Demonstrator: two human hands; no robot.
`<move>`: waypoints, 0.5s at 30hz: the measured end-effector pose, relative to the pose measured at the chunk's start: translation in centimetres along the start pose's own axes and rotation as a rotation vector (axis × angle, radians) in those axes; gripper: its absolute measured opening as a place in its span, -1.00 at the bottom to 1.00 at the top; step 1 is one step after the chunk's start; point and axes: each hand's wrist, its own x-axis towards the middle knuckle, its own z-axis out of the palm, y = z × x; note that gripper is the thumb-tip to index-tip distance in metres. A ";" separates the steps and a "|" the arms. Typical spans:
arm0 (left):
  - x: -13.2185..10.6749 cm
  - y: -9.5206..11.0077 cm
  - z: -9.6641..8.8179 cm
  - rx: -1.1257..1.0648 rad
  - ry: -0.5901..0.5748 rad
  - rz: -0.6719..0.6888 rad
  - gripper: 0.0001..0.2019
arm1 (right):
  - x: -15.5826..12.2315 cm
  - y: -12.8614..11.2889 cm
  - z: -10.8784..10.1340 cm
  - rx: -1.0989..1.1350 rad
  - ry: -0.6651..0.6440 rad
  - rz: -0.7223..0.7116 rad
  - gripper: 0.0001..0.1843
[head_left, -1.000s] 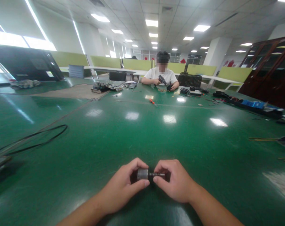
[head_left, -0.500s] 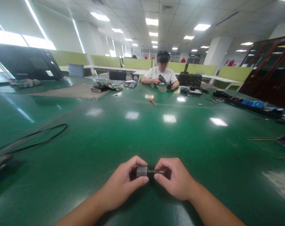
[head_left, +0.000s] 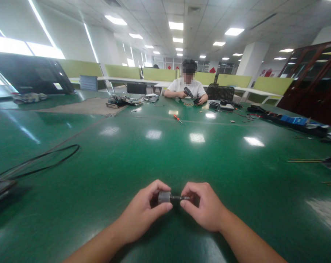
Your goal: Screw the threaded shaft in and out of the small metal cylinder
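Note:
A small grey metal cylinder (head_left: pixel 164 197) with a thin dark shaft (head_left: pixel 180 198) sticking out to its right is held low over the green table (head_left: pixel 160 153), near its front edge. My left hand (head_left: pixel 142 214) is closed round the cylinder, thumb below and fingers above. My right hand (head_left: pixel 202 208) pinches the far end of the shaft between thumb and fingers. The part of the piece inside my fingers is hidden.
A black cable (head_left: pixel 42 160) loops at the left. Across the table a person in a white shirt (head_left: pixel 186 87) handles a dark tool. A red-handled screwdriver (head_left: pixel 177 118), parts and boxes (head_left: pixel 291 120) lie at the far side. Thin rods (head_left: pixel 304 160) lie at the right.
Both hands with the metal piece have risen slightly in the picture. Their grip is the same, and nothing else on the table has moved.

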 end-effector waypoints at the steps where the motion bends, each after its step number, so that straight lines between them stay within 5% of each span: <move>1: 0.0 0.1 0.0 -0.003 0.005 0.001 -0.72 | 0.0 0.0 0.0 0.007 0.002 0.002 -0.96; 15: 0.0 0.0 0.2 -0.068 0.027 -0.022 -0.73 | -0.1 0.3 0.1 0.048 0.015 0.013 -0.95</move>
